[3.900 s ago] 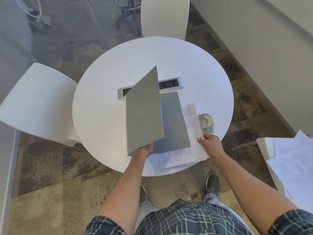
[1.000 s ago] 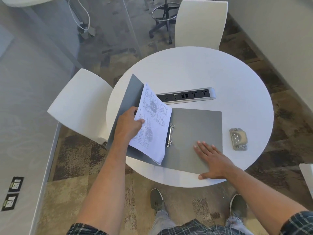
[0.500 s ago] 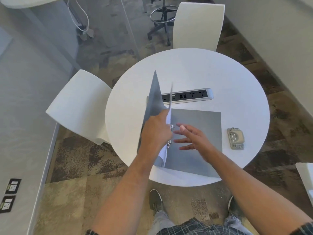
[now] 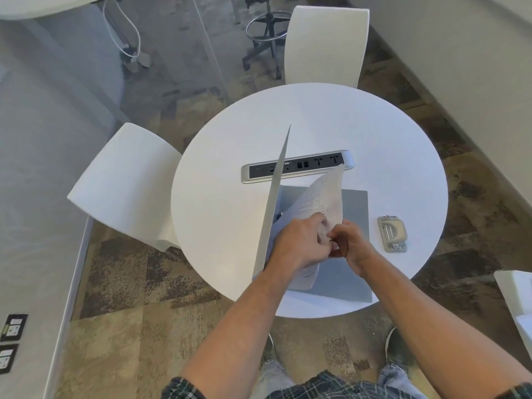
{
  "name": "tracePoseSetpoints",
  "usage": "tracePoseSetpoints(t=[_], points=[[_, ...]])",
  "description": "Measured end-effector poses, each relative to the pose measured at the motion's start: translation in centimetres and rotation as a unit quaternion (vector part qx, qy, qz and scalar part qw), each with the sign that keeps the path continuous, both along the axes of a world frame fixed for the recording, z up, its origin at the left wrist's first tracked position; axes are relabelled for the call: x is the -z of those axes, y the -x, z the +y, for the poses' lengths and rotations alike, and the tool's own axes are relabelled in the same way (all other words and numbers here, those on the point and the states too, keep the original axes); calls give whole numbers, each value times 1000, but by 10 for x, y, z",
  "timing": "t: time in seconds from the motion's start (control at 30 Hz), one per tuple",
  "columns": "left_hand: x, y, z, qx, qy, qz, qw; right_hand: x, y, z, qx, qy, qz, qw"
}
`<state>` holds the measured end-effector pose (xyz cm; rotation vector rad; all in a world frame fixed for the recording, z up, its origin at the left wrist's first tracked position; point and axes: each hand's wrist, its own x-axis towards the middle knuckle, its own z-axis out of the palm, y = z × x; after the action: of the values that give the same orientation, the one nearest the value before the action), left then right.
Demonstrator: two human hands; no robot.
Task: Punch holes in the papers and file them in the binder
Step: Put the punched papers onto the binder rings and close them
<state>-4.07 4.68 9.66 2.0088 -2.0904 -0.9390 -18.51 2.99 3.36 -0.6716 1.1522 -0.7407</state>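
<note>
Since the sheets are already between both hands over the open binder, the handling notes run as follows.

Papers: a thin stack of white printed paper sheets (image 4: 322, 197), bowed and standing up from the binder's spine, upper corner reaching toward the silver power strip (image 4: 296, 167) set in the table.

Binder: a flat grey ring binder (image 4: 355, 203), its back cover lying on the round white table (image 4: 374, 133), its front cover raised nearly on edge just left of the hands.

Left hand (image 4: 299, 244): fingers curled round the lower part of the sheets, gripping them.

Right hand (image 4: 352, 244): fingertips pinching the same sheets, touching the left hand.

Rings: mostly hidden behind the left hand; whether they are open cannot be told.

Handling: I judge the sheets light, limp and easy to crease or tear at the holes, so they are best held near the punched edge, with both hands steadying.

Cover: stiff board, likely to fall shut if unsupported.

Hole punch: a small beige and metal hole punch (image 4: 392, 233) resting on the table, well right of the hands.
</note>
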Motion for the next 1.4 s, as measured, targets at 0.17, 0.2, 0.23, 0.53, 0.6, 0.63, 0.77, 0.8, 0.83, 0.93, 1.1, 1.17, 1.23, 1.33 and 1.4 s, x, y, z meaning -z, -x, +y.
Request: tracePoseSetpoints(t=[0.17,0.2,0.23,0.53,0.6,0.63,0.77,0.8,0.83,0.93,1.1,1.17,1.23,1.33,1.4], points=[[8,-11,-6,-9,-65,91,994,20,8,-8,76,-24,64,995],[10,-16,-10,-26,-49,102,993,23,10,-7,84,-26,63,994],[13,-22,-15,-48,-29,115,992,27,13,-7,87,-24,65,994],[49,-91,-50,-334,-6,218,917,66,26,3,125,-48,115,984],[58,-99,-55,-332,-18,185,925,69,26,4,122,-42,117,985],[63,-101,-57,-324,-23,170,930,70,26,4,122,-41,119,984],[82,-101,-63,-249,-46,97,963,78,29,2,148,-55,124,980],[86,-100,-63,-229,-59,93,967,80,30,1,159,-61,124,978],[92,-99,-64,-216,-71,90,970,82,30,0,167,-66,123,976],[103,-93,-67,-201,-85,87,972,81,30,0,181,-72,113,974],[116,-84,-77,-219,-69,118,966,78,32,0,166,-75,102,978],[121,-81,-80,-236,-62,134,960,78,34,-1,158,-80,99,979],[125,-79,-82,-249,-53,143,956,74,34,-2,152,-80,101,980],[130,-78,-84,-259,-43,150,953,67,34,-3,149,-75,100,981],[132,-78,-85,-261,-45,152,952,68,35,-2,155,-74,97,980]])
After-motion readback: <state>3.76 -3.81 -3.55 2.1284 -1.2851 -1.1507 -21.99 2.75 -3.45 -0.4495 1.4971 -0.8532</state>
